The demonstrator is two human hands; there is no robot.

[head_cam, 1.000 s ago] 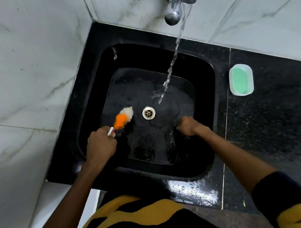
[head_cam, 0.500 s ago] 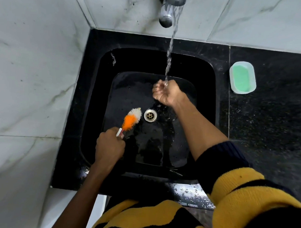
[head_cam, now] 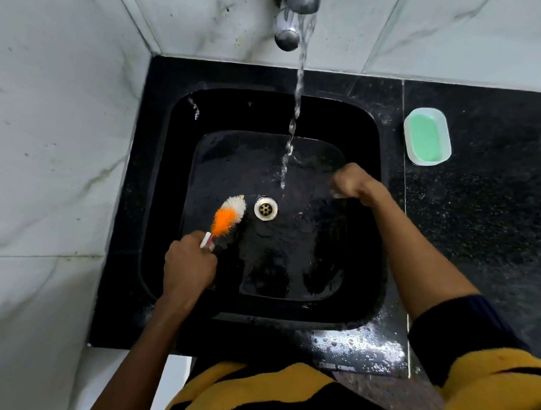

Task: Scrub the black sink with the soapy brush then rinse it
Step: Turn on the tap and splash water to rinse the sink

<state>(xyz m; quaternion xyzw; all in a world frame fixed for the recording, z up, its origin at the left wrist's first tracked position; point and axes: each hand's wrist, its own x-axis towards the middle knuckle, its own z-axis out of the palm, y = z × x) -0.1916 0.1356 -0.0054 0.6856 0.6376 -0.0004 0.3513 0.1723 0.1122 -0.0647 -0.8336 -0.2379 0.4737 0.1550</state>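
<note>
So, quick rundown of what I'm seeing on the head cam:

Sink: black sink (head_cam: 368, 165), squarish with rounded corners, set in a black speckled counter (head_cam: 477, 230) in a corner of white marble-look tile. The floor of the basin is wet and shiny all over.

Drain: small metal drain (head_cam: 265, 208) roughly in the middle of the basin floor.

Tap: chrome tap (head_cam: 292, 18) at the top edge of my view, running. The stream of water (head_cam: 297, 95) falls into the back half of the basin and lands just behind and right of the drain.

Brush: brush (head_cam: 229, 216) with orange and white bristles, white tip pointing up toward the drain, just left of it. It's over the basin floor, angled; I can't tell if the bristles actually touch the bottom.

Left hand: left hand (head_cam: 189, 265) is wrapped around the brush's white handle, low in the front-left part of the basin.

Right hand: right hand (head_cam: 351, 183) is inside the basin at the right wall, right of the water stream and apart from it. Fingers look curled in, nothing in it that I can see, but it's a bit blurry.

Soap: green soap in a pale soap dish (head_cam: 427, 136), on the counter just right of the sink's back corner.

Counter front: droplets and wet patches along the front rim, right side.

Sleeve: yellow and black striped sleeve (head_cam: 486, 387) on the right arm.
</note>
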